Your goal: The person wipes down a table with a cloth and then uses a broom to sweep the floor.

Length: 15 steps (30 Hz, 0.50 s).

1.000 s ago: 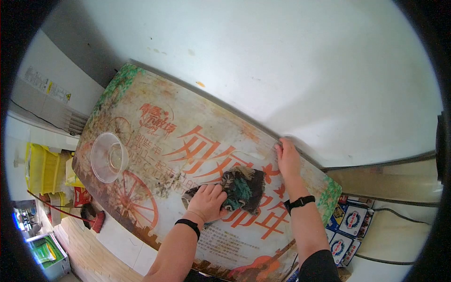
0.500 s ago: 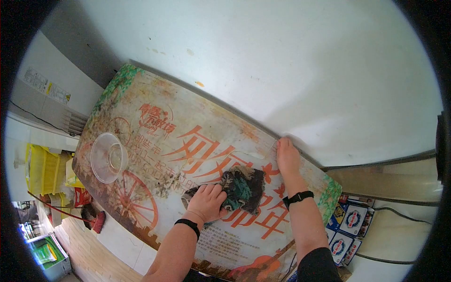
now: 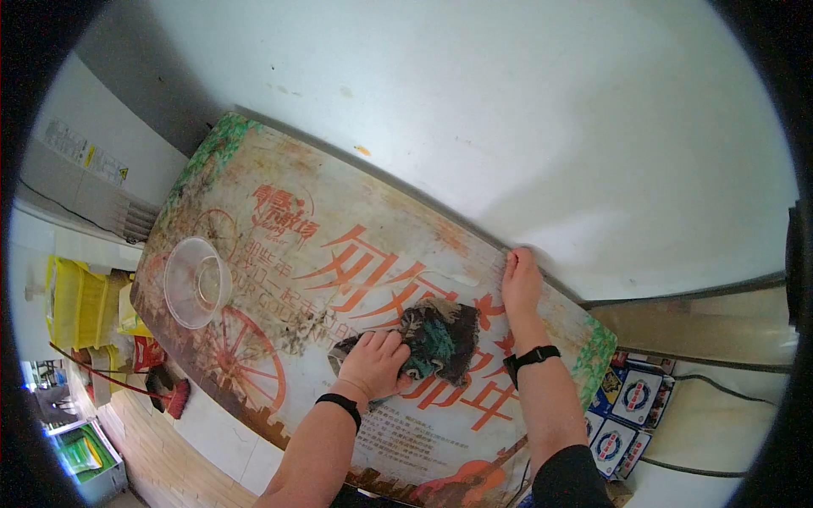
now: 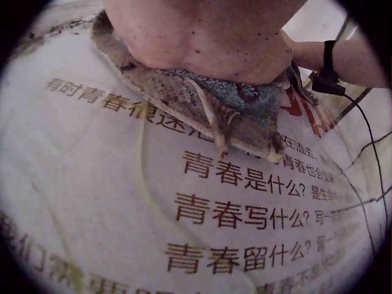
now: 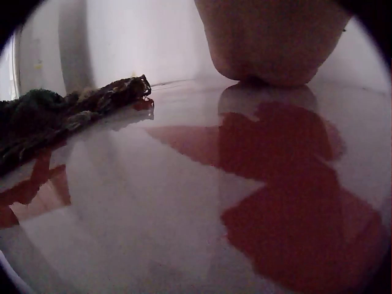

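Observation:
In the head view, my left hand (image 3: 373,364) grips the near-left part of a dark, frayed cloth (image 3: 440,339) with green patches, its fingers bent over it. The cloth lies bunched on the printed table top (image 3: 364,203). In the left wrist view, the cloth (image 4: 245,125) spreads from under the left hand (image 4: 202,37). My right hand (image 3: 521,284) rests at the table's far edge, to the right of the cloth; its fingertips are partly hidden. The right wrist view shows the heel of the right hand (image 5: 275,43) on the glossy surface, with the cloth (image 5: 73,113) to the left.
A clear round plastic bowl (image 3: 197,283) stands on the table's left part. A white wall (image 3: 508,110) runs behind the table. Yellow crates (image 3: 80,300) and a red broom (image 3: 175,398) are at the left; blue-and-white boxes (image 3: 635,398) lie below the right end.
My right hand has shifted slightly at the far edge, and its fingers look more bent than a second ago. My left hand and the cloth have hardly moved.

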Motion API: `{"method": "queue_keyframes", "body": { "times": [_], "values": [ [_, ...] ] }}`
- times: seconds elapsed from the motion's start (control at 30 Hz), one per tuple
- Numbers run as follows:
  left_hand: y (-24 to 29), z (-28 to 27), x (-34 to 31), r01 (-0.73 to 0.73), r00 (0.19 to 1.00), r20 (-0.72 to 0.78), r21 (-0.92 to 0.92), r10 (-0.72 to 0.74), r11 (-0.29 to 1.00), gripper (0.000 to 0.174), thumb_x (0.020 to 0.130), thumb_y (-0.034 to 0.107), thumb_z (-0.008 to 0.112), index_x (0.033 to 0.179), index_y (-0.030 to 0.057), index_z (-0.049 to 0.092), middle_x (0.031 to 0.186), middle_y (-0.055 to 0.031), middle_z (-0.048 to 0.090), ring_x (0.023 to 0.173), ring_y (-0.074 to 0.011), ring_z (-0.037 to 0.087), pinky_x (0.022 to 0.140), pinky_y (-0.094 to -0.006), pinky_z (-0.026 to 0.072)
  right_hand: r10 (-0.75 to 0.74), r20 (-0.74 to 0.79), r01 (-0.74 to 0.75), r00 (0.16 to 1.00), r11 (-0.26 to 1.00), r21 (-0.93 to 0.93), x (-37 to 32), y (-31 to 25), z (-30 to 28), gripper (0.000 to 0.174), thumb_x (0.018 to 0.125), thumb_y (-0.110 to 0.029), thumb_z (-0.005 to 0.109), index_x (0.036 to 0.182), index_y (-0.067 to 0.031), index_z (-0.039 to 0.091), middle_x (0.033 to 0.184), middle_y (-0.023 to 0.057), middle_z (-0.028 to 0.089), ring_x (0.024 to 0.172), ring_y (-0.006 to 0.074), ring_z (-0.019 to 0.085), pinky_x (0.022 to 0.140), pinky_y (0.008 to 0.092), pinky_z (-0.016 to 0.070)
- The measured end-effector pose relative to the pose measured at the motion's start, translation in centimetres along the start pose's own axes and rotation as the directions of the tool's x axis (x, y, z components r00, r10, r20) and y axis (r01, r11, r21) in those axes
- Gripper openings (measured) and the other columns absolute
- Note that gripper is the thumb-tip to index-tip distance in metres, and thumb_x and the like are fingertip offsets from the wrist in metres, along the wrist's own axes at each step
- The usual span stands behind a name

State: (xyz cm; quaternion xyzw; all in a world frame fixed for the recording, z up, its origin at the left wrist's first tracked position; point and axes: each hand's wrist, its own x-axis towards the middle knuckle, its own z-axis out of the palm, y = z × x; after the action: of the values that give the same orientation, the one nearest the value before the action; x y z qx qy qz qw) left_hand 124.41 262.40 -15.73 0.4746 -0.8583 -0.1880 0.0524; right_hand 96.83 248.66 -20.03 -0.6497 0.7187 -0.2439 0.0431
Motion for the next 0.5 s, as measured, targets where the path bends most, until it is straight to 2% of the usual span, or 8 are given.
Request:
{"method": "queue_keyframes", "body": {
  "times": [0.13,0.27,0.47,0.5],
  "values": [
    [0.0,-0.1,0.0,-0.002,1.0,0.012,0.006,0.002,1.0,0.036,0.067,0.035,0.064,0.093,0.0097,0.057,0.098,-0.0066,0.049,0.099,-0.0232,0.047,0.088,-0.0346,0.0391,-0.01,-0.095,0.015,0.995,0.998,0.055,-0.3,0.3,0.4,0.013,0.09,-0.017,0.053,0.093,-0.0043,0.056,0.086,0.0185,0.062,0.08,0.0378,0.06,0.069,0.0459,0.0483],
    [0.1,-0.2,0.1,0.001,1.0,0.019,0.011,-0.001,1.0,0.036,0.068,0.035,0.064,0.093,0.0095,0.057,0.097,-0.0064,0.049,0.099,-0.0233,0.047,0.089,-0.0347,0.0391,-0.025,-0.095,0.029,0.995,0.999,0.045,-0.1,0.5,0.1,0.013,0.09,-0.016,0.053,0.093,-0.0032,0.056,0.087,0.0188,0.061,0.081,0.0377,0.059,0.07,0.0454,0.0478],
    [0.0,0.0,-0.1,-0.006,1.0,-0.026,0.026,0.007,1.0,0.039,0.068,0.038,0.066,0.095,0.0095,0.058,0.098,-0.0061,0.05,0.101,-0.0236,0.048,0.091,-0.0354,0.0388,0.052,-0.099,-0.045,0.994,0.997,0.067,-0.5,0.9,-0.6,0.014,0.089,-0.016,0.054,0.089,-0.0023,0.057,0.085,0.0183,0.062,0.08,0.0378,0.059,0.069,0.0453,0.0469],
    [0.1,-0.1,0.0,-0.009,1.0,-0.025,0.025,0.009,1.0,0.039,0.068,0.038,0.066,0.095,0.0095,0.058,0.098,-0.0061,0.05,0.101,-0.0236,0.048,0.091,-0.0354,0.0388,0.109,-0.099,-0.104,0.989,0.993,0.055,-0.5,1.1,-0.8,0.014,0.089,-0.017,0.054,0.089,-0.0029,0.058,0.084,0.0174,0.062,0.079,0.0373,0.059,0.069,0.045,0.0471]
  ]
}}
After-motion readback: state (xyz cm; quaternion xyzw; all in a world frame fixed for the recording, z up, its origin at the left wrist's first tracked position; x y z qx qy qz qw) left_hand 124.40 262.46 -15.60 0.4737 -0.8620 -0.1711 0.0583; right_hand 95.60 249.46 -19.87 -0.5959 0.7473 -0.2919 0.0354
